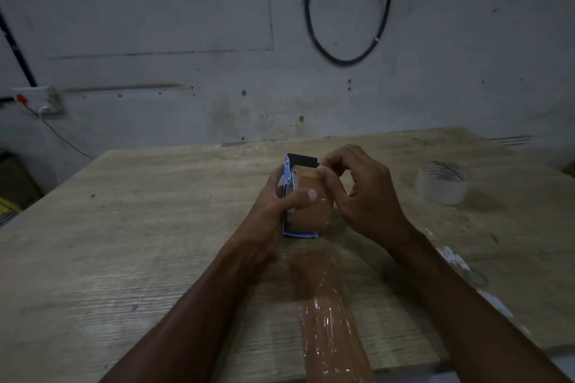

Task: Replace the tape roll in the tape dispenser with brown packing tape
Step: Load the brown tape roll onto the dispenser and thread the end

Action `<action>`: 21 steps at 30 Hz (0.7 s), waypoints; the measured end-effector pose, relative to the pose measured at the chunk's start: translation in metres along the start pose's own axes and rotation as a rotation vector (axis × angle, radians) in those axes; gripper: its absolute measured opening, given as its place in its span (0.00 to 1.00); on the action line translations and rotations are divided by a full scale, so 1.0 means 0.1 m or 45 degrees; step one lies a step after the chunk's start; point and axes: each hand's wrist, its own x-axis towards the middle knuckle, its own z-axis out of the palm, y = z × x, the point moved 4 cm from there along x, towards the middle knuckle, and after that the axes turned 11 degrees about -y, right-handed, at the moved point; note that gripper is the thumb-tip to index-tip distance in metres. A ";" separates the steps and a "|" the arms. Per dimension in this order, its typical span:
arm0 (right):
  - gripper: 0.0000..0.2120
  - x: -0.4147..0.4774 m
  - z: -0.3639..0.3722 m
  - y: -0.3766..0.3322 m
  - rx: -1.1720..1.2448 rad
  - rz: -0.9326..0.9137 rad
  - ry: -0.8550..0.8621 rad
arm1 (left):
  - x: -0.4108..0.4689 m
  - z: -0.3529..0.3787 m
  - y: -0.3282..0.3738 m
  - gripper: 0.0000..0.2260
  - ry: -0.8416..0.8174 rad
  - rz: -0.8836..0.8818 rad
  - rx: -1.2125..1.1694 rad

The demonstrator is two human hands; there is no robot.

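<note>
We're gripping the dispenser (287, 196) w/ left hand (280, 202), brown roll (311, 205) already seated. Right hand (357, 193) fingers are pinching its free end; threading's left. Old white roll (441, 182) is lying far right.

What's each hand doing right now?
Left hand: closed around the tape dispenser, thumb on the brown packing tape roll.
Right hand: fingertips pinched at the roll's top; the tape end itself isn't visible.

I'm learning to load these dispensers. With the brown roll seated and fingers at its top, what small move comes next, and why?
Probably peel the free end toward the black front piece. The brown tape roll already sits in the dispenser, the left hand steadies it, and the right hand pinches the tape's top edge.
</note>
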 end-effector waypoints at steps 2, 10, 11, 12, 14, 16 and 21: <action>0.05 0.00 0.00 -0.01 0.006 0.012 0.003 | 0.00 -0.01 -0.01 0.49 -0.012 -0.007 0.020; 0.05 0.01 -0.07 0.02 0.144 0.138 0.044 | 0.00 0.00 -0.02 0.49 -0.076 -0.004 0.090; 0.05 0.01 -0.07 0.02 0.183 0.170 0.054 | 0.01 0.00 -0.03 0.51 -0.082 -0.012 0.096; 0.04 0.00 -0.07 0.03 0.227 0.208 0.064 | 0.01 -0.01 -0.04 0.54 -0.091 -0.021 0.095; 0.04 0.00 -0.08 0.06 0.305 0.290 0.078 | 0.00 0.01 -0.03 0.58 -0.114 -0.029 0.084; 0.03 0.00 -0.08 0.09 0.374 0.342 0.090 | -0.02 0.03 -0.02 0.58 -0.119 -0.034 0.081; 0.05 0.00 -0.03 0.05 0.375 0.307 0.024 | -0.04 0.06 -0.07 0.48 -0.052 -0.044 -0.087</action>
